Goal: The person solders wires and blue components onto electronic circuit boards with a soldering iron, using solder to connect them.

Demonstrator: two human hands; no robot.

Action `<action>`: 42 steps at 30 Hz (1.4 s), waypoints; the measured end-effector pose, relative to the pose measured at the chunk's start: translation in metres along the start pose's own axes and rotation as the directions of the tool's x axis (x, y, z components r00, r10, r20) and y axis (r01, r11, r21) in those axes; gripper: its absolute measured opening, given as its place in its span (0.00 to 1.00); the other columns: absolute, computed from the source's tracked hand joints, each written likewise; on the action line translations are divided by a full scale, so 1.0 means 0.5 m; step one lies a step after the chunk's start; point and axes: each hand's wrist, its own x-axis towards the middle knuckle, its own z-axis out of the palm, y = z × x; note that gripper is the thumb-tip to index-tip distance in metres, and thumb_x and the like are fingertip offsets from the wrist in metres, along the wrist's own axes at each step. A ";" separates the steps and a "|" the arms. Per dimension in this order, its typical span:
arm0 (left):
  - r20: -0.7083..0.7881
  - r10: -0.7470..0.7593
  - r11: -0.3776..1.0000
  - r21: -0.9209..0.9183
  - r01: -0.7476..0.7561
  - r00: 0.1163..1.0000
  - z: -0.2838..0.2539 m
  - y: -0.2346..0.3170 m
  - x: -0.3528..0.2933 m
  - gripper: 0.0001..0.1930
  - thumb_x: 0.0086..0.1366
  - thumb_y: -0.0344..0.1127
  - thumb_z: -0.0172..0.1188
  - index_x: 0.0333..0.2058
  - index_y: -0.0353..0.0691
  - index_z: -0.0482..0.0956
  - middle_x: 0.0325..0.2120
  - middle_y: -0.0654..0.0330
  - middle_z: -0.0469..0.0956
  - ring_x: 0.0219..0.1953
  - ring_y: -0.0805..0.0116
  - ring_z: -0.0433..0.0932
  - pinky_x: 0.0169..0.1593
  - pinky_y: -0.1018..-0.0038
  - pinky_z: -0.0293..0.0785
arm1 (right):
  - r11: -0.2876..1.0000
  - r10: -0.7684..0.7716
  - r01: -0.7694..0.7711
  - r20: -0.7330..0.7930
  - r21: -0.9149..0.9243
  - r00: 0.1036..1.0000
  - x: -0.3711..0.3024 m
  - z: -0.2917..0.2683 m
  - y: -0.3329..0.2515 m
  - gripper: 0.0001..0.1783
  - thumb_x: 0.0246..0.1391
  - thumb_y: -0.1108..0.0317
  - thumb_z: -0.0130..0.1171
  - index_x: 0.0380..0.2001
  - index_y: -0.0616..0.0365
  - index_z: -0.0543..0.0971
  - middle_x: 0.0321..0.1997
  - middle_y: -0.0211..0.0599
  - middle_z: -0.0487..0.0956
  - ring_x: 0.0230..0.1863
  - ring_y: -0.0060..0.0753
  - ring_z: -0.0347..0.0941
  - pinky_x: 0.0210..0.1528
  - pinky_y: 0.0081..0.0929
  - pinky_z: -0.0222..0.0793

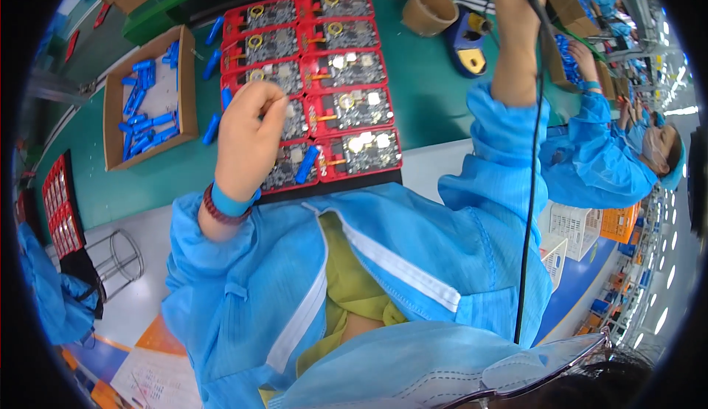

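While the left hand (249, 142) curls closed above red-framed circuit boards (343, 70), right hand (515, 22) beside black cable (538, 129), its grip unclear

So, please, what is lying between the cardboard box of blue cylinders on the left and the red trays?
In the head view, several loose blue cylinders lie there on the green table.

You wear a blue jacket (398, 224) with white strips (403, 269) edging its open front over an olive-green top (346, 269). Left of centre, a blue wristband (234, 204) and dark red bracelet (220, 213); along the bottom, your pale blue mask (398, 368) and glasses (542, 365).
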 end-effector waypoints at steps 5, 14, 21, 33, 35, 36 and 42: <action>0.165 0.064 0.992 0.095 -0.080 0.984 0.039 -0.010 0.021 0.03 0.58 0.27 0.53 0.29 0.33 0.70 0.23 0.54 0.68 0.26 0.62 0.69 0.31 0.71 0.65 | 0.745 0.107 -0.285 0.315 0.602 0.943 -0.152 -0.058 -0.181 0.09 0.57 0.70 0.50 0.31 0.65 0.76 0.19 0.29 0.71 0.21 0.16 0.66 0.23 0.15 0.58; 0.172 0.219 0.909 0.323 -0.265 0.960 0.098 -0.051 0.053 0.02 0.53 0.27 0.55 0.24 0.36 0.74 0.25 0.53 0.72 0.32 0.50 0.69 0.38 0.61 0.66 | 0.665 0.137 -0.520 0.597 0.536 0.791 -0.286 -0.046 -0.231 0.08 0.55 0.70 0.54 0.29 0.64 0.77 0.30 0.36 0.78 0.30 0.26 0.72 0.32 0.21 0.66; 0.178 0.202 0.898 0.358 -0.255 0.963 0.107 -0.065 0.045 0.03 0.54 0.29 0.56 0.24 0.36 0.74 0.23 0.54 0.70 0.31 0.53 0.68 0.37 0.63 0.65 | 0.652 0.142 -0.555 0.636 0.517 0.758 -0.298 -0.023 -0.229 0.09 0.56 0.68 0.54 0.30 0.64 0.77 0.29 0.36 0.78 0.29 0.25 0.71 0.32 0.21 0.66; 0.158 0.233 0.884 0.376 -0.277 0.959 0.115 -0.078 0.051 0.04 0.55 0.30 0.57 0.24 0.36 0.73 0.22 0.55 0.69 0.30 0.55 0.68 0.35 0.64 0.65 | 0.661 0.119 -0.527 0.618 0.535 0.777 -0.303 -0.009 -0.225 0.10 0.57 0.67 0.54 0.30 0.65 0.76 0.30 0.36 0.78 0.30 0.25 0.71 0.33 0.20 0.66; 0.160 0.234 0.881 0.381 -0.279 0.959 0.116 -0.079 0.052 0.04 0.55 0.30 0.57 0.24 0.36 0.73 0.22 0.55 0.69 0.30 0.55 0.69 0.35 0.64 0.65 | 0.656 0.121 -0.528 0.616 0.539 0.778 -0.305 -0.011 -0.226 0.10 0.57 0.67 0.54 0.30 0.65 0.76 0.30 0.36 0.78 0.30 0.25 0.71 0.33 0.21 0.66; 0.161 0.241 0.878 0.384 -0.286 0.957 0.116 -0.081 0.052 0.04 0.55 0.30 0.57 0.24 0.36 0.73 0.22 0.55 0.69 0.30 0.55 0.69 0.36 0.64 0.65 | 0.655 0.120 -0.529 0.616 0.539 0.778 -0.305 -0.012 -0.226 0.10 0.57 0.67 0.54 0.30 0.65 0.76 0.30 0.36 0.78 0.30 0.25 0.71 0.33 0.21 0.66; 0.182 0.192 0.875 0.413 -0.252 0.964 0.113 -0.073 0.051 0.03 0.54 0.29 0.56 0.26 0.38 0.77 0.26 0.54 0.73 0.33 0.51 0.70 0.39 0.59 0.68 | 0.692 0.132 -0.497 0.585 0.523 0.800 -0.294 -0.026 -0.230 0.10 0.57 0.67 0.54 0.31 0.64 0.77 0.29 0.36 0.78 0.30 0.25 0.71 0.33 0.21 0.66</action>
